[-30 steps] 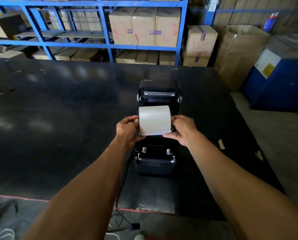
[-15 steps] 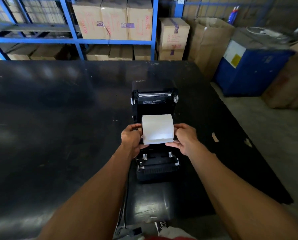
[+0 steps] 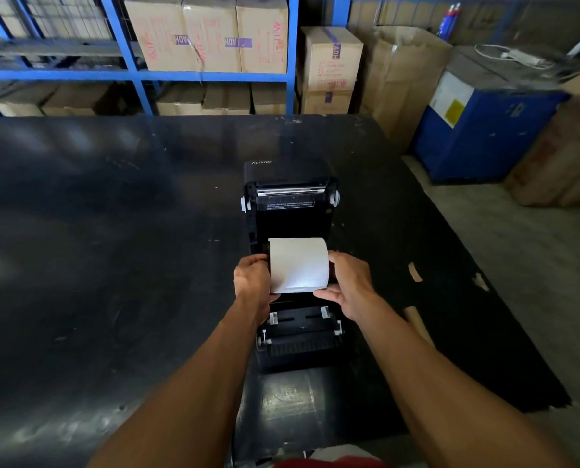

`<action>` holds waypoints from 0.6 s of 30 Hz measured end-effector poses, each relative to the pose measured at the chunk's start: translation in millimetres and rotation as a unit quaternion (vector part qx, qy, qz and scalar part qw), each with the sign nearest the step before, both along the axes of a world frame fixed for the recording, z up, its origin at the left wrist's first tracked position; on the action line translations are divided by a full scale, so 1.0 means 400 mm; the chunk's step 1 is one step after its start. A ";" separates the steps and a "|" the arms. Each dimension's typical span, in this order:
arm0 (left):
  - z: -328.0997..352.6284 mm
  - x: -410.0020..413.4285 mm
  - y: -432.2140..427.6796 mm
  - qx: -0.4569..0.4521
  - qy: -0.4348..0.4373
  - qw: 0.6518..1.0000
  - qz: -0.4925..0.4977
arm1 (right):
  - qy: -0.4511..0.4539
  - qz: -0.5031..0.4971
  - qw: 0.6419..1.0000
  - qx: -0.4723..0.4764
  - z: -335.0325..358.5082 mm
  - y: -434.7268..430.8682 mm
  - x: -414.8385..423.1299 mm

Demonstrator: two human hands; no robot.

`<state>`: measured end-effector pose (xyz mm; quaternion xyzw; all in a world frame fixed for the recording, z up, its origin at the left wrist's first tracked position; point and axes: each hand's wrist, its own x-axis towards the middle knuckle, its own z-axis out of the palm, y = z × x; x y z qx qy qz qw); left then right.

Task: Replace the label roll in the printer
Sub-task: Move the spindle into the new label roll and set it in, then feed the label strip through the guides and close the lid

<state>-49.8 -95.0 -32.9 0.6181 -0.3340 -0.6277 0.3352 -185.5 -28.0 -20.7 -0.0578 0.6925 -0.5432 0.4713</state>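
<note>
A black label printer (image 3: 288, 346) stands on the black table (image 3: 113, 265) with its lid (image 3: 288, 197) swung up and back. A white label roll (image 3: 298, 265) sits in the printer's open bay, low between the side walls. My left hand (image 3: 252, 280) grips the roll's left end. My right hand (image 3: 349, 282) grips its right end, thumb under the front edge of the paper. The roll's ends and the holders beside it are hidden by my hands. The white paper guides (image 3: 298, 314) in front of the roll lie bare.
Blue shelving (image 3: 136, 76) with cardboard boxes (image 3: 207, 35) runs behind the table. More boxes (image 3: 329, 69) and a blue bin (image 3: 484, 133) stand at the right, past the table's edge. Tape scraps (image 3: 415, 271) stick to the table right of the printer.
Both hands have lowered the label roll from above the printer down into its open bay. The camera has tilted and moved closer.
</note>
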 end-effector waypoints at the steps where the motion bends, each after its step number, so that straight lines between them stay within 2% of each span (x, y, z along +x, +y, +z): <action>1: -0.001 -0.001 0.003 -0.001 -0.007 1.000 0.002 | 0.000 -0.002 1.000 0.000 -0.002 0.001 0.000; 7: 0.002 -0.015 0.030 -0.025 -0.001 1.000 -0.014 | 0.017 0.014 1.000 0.006 -0.008 0.003 0.001; 12: 0.012 -0.045 0.059 -0.054 -0.075 0.995 -0.026 | 0.074 0.031 0.997 0.017 -0.007 0.005 -0.010; 18: -0.001 -0.062 0.061 -0.093 -0.133 0.986 -0.025 | 0.084 0.035 0.996 0.016 -0.010 -0.002 -0.014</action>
